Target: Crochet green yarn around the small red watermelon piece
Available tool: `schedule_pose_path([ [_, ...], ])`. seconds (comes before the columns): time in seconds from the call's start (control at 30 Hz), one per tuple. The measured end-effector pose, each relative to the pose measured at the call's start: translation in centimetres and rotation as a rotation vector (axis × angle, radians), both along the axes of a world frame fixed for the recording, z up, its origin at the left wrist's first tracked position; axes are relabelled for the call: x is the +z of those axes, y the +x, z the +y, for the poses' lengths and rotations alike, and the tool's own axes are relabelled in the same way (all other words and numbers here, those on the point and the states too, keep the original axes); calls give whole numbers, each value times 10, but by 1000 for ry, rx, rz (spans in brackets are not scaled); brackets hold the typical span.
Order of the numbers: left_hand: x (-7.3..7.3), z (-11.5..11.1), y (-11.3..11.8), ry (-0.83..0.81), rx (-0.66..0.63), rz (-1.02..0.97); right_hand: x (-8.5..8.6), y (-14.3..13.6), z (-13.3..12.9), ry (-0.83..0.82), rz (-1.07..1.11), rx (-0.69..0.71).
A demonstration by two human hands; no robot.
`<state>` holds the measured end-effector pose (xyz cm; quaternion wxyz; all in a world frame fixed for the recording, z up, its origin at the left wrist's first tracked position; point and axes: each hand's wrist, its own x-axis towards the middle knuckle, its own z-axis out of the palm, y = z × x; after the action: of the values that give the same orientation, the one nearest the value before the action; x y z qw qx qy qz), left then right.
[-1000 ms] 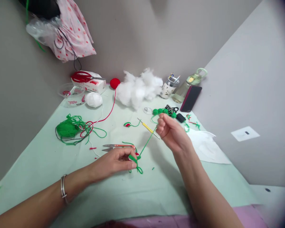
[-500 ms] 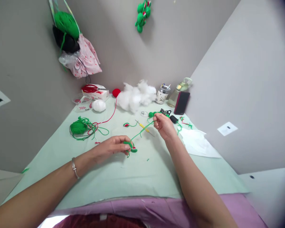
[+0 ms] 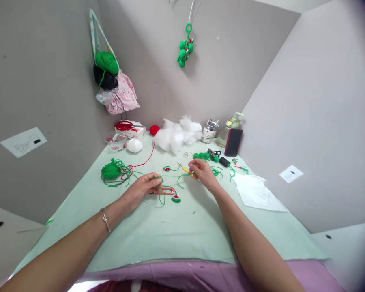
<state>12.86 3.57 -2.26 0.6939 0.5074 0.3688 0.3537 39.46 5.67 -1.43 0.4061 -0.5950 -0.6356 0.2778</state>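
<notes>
My left hand point(image 3: 146, 187) is closed on a green crochet piece point(image 3: 160, 179), mostly hidden by the fingers, with loose yarn ends hanging below it. My right hand point(image 3: 200, 172) pinches a green yarn strand point(image 3: 174, 176) that runs almost level and taut between both hands. An orange tool with a long oval opening point(image 3: 169, 190), perhaps thread snips, lies just beneath my left fingers. Beside it rests a small crocheted watermelon slice point(image 3: 176, 199). A yellow-handled crochet hook point(image 3: 185, 168) lies partly behind my right hand. Farther back is another small watermelon piece point(image 3: 166, 168).
A green yarn ball point(image 3: 111, 171) with tangled strands lies left. White stuffing point(image 3: 178, 136), a white yarn ball point(image 3: 134, 145) and a red yarn ball point(image 3: 154, 129) sit at the back. A pen cup point(image 3: 209, 133), bottle point(image 3: 226, 134) and phone point(image 3: 233, 142) stand back right.
My right hand has come lower and slightly left, so the strand is now nearly level. The orange tool now shows below my left hand. The whole view has tilted upward.
</notes>
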Motion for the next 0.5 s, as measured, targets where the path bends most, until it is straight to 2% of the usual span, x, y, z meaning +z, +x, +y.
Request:
schedule_pose_path([
  [0.13, -9, 11, -6, 13, 107, 11, 7, -14, -15, 141, -318, 2],
  [0.23, -10, 13, -8, 21, 160, 10, 10, -34, -30, 176, -519, 204],
  [0.37, -14, 10, -5, 3, 168, 24, 0, -59, -41, 185, -715, 485],
  [0.5, -18, 11, -4, 10, 180, 22, -6, -69, -44, 166, -831, 556],
])
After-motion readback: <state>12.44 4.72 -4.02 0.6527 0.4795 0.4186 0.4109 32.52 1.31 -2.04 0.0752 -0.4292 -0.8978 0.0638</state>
